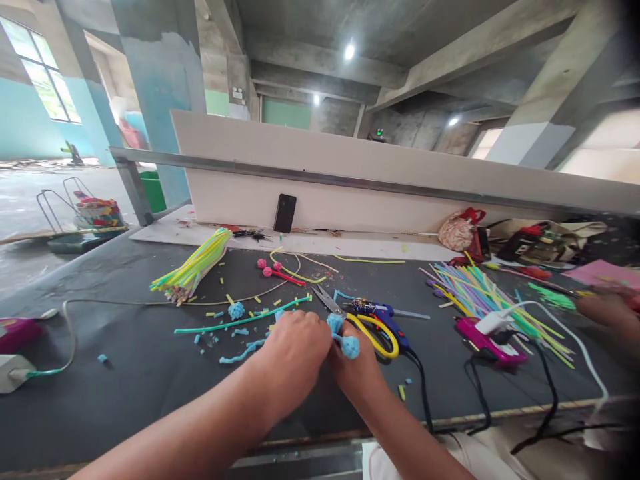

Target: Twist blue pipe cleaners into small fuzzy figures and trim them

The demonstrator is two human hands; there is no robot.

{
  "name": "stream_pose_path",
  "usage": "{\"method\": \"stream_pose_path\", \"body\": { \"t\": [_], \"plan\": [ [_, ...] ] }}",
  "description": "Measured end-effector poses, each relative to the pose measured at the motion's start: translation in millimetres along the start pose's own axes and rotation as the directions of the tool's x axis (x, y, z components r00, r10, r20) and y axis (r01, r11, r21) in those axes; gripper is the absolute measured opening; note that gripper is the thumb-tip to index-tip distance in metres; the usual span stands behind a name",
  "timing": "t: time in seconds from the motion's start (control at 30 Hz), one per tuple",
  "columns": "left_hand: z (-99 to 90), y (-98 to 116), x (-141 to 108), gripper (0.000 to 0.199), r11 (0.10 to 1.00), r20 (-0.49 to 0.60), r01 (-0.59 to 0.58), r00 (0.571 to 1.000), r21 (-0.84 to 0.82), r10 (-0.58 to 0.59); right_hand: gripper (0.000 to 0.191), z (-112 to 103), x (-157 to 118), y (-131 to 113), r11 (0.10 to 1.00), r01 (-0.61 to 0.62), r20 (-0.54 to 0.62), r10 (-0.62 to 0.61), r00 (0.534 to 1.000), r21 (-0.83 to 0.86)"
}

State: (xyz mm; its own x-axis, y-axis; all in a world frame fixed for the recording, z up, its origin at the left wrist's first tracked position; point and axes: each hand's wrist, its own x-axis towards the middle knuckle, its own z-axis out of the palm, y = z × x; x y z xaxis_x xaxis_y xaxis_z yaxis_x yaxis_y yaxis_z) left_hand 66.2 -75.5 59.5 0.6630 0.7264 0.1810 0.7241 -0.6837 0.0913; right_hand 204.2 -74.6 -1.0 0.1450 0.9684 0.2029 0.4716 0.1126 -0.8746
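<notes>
Close to the middle of the surface's (150, 373) near edge, the hands meet. Between them a blue chenille piece (350, 347) with balled ends sticks out; the right hand (357, 370) pinches it, while the left hand (297, 343) is curled, its fingertips hidden, so I cannot tell what they grip.

Toward the right edge lies a magenta power strip (485, 343) with a white plug in it. Just beyond the hands are yellow-handled scissors (343, 312), a blue glue gun (393, 321), a teal chenille stem (220, 329) and a blue chenille ball (236, 310). A co-worker's hand (607, 307) is at the right edge, near loose pastel stems (480, 300).

By the far left corner sits a bundle of yellow-green stems (200, 263). Along the far edge stand a phone (285, 213) and, rightward, a patterned pouch (455, 232), contents hidden. Off the left edge, a basket (100, 215) on the floor holds colourful items too indistinct to name; farther back stands a green bin (153, 191), its inside unseen.
</notes>
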Motion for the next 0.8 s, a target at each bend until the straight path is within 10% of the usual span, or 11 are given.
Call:
{"method": "stream_pose_path", "body": {
  "t": [0.13,0.33,0.43,0.6,0.8],
  "plan": [
    [22.7,11.6,-14.1,0.020,0.998,-0.146,0.063,0.987,0.013,-0.060,0.024,-0.3,-4.6,-11.1,0.941,-0.107,0.010,0.109,0.994,0.322],
    [41.2,-24.0,-14.0,0.016,0.891,-0.366,0.061,0.897,-0.450,-0.246,0.027,-14.2,-13.6,-25.5,0.769,-0.300,0.298,0.149,0.943,0.564],
    [19.7,-39.3,-9.1,0.019,0.936,-0.356,-0.104,0.934,-0.335,-0.024,0.023,-17.1,-11.3,-24.3,0.743,-0.396,0.434,0.157,0.887,0.539],
    [-1.2,-18.5,-12.1,0.019,0.986,-0.174,-0.165,0.972,-0.022,0.159,0.017,-13.9,-7.3,-16.8,0.789,-0.264,0.162,0.208,0.965,0.555],
    [37.5,-1.5,-15.9,0.019,0.921,-0.242,0.112,0.947,-0.372,-0.213,0.023,-11.1,-13.6,-17.7,0.719,-0.176,0.070,0.175,0.982,0.673]
  ]
}}
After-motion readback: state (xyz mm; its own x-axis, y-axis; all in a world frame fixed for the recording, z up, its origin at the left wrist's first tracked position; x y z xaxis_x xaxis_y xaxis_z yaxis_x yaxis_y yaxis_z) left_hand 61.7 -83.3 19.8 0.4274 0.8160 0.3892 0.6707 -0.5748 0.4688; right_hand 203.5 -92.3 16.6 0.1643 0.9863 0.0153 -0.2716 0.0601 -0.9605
